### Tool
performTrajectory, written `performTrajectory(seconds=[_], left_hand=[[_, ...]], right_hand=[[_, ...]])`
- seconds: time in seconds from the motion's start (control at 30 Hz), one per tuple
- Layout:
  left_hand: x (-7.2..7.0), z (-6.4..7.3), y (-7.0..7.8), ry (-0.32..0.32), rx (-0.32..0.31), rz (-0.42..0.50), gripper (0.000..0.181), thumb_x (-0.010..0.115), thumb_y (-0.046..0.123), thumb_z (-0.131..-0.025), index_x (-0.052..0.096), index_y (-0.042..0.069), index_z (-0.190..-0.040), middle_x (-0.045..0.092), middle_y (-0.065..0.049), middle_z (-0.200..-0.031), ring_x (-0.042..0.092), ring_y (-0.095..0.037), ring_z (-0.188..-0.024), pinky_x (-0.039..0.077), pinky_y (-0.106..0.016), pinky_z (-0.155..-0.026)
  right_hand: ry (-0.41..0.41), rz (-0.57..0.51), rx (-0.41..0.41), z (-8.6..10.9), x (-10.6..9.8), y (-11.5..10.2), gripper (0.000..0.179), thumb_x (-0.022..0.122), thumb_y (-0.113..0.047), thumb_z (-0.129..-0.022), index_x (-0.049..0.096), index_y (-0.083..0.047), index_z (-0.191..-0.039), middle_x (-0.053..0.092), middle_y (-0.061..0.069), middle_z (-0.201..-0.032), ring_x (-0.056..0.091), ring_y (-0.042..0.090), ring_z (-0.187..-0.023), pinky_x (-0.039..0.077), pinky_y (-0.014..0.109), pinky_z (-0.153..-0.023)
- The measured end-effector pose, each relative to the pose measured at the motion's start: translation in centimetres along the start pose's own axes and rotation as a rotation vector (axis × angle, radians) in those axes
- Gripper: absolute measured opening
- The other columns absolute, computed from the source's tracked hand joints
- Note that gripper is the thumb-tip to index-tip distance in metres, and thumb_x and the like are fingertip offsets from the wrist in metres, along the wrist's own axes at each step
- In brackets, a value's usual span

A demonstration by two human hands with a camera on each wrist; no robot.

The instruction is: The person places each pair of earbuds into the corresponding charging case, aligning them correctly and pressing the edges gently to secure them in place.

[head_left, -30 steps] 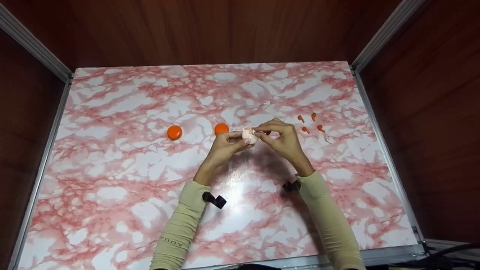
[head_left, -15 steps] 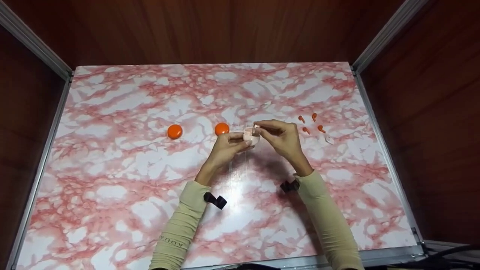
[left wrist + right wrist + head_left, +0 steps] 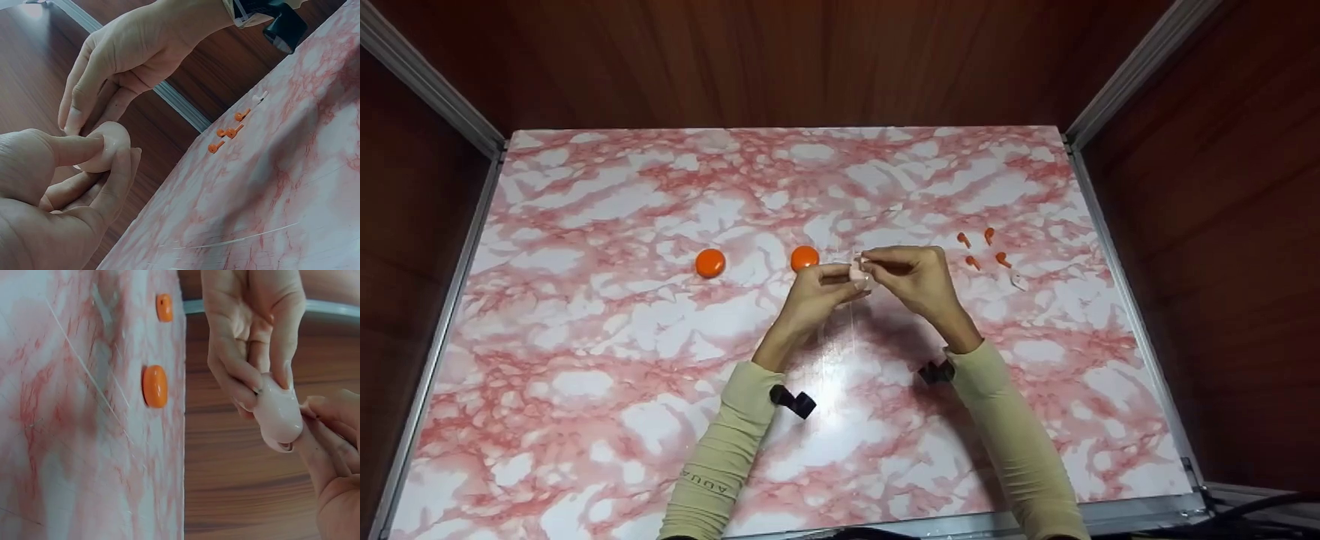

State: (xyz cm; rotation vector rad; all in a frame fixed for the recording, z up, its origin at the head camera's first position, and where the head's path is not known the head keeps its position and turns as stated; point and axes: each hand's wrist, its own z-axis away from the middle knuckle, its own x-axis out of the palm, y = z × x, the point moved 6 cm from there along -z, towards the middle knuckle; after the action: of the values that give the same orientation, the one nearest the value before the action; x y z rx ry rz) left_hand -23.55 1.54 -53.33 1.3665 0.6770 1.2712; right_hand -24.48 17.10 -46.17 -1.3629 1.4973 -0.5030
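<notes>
The left grip (image 3: pixel 810 297), best held steady, is clamped on the pale case (image 3: pixel 278 412), right of the nearer orange case (image 3: pixel 805 256), while the small pale piece (image 3: pixel 305 410) pinched by the right grip (image 3: pixel 913 274) should be aligned gently.

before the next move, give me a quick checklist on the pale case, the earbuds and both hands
1. Pale case gripped by the left hand: ok.
2. Right hand pinching a small pale piece at the case: ok, though the piece is mostly hidden.
3. Piece seated in the case: cannot tell, fingers block it.
4. White earbud in the case: not ok, it lies on the table.
5. Four orange earbuds clear of both hands: ok.
</notes>
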Motion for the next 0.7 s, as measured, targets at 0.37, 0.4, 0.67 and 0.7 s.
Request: performTrajectory(seconds=[0.37,0.4,0.67,0.7], left_hand=[[0.1,0.1,-0.1,0.054,0.013,-0.098,0.033,0.072,0.0,-0.097,0.07,-0.007,-0.129,0.074,-0.024,-0.123,0.077,-0.03,-0.111,0.065,-0.034,-0.098],[0.1,0.2,0.0,0.059,0.015,-0.107,0.032,0.072,0.001,-0.097,0.071,-0.006,-0.128,0.075,-0.024,-0.122,0.077,-0.028,-0.109,0.065,-0.034,-0.097],[0.0,0.1,0.0,0.068,0.022,-0.097,0.03,0.071,0.005,-0.099,0.072,-0.005,-0.127,0.076,-0.024,-0.121,0.078,-0.018,-0.102,0.065,-0.036,-0.098],[0.0,0.1,0.0,0.066,0.024,-0.096,0.03,0.072,0.006,-0.099,0.072,-0.005,-0.127,0.076,-0.024,-0.121,0.078,-0.018,-0.102,0.066,-0.035,-0.097]], right_hand=[[-0.032,0.331,-0.125,0.1,0.9,-0.5,0.016,0.083,-0.017,-0.092,0.085,-0.007,-0.104,0.081,0.01,-0.095,0.072,0.025,-0.087,0.064,0.037,-0.075],[-0.026,0.365,-0.14,0.2,1.0,-0.5,0.016,0.083,-0.018,-0.092,0.085,-0.007,-0.104,0.08,0.01,-0.093,0.07,0.025,-0.086,0.062,0.037,-0.073],[-0.051,0.435,-0.171,0.4,1.5,-0.4,0.019,0.078,-0.019,-0.097,0.084,-0.006,-0.11,0.073,0.011,-0.093,0.062,0.027,-0.088,0.053,0.035,-0.07],[-0.055,0.435,-0.169,0.4,1.5,-0.4,0.019,0.077,-0.019,-0.098,0.084,-0.006,-0.11,0.073,0.011,-0.094,0.062,0.027,-0.088,0.053,0.035,-0.07]])
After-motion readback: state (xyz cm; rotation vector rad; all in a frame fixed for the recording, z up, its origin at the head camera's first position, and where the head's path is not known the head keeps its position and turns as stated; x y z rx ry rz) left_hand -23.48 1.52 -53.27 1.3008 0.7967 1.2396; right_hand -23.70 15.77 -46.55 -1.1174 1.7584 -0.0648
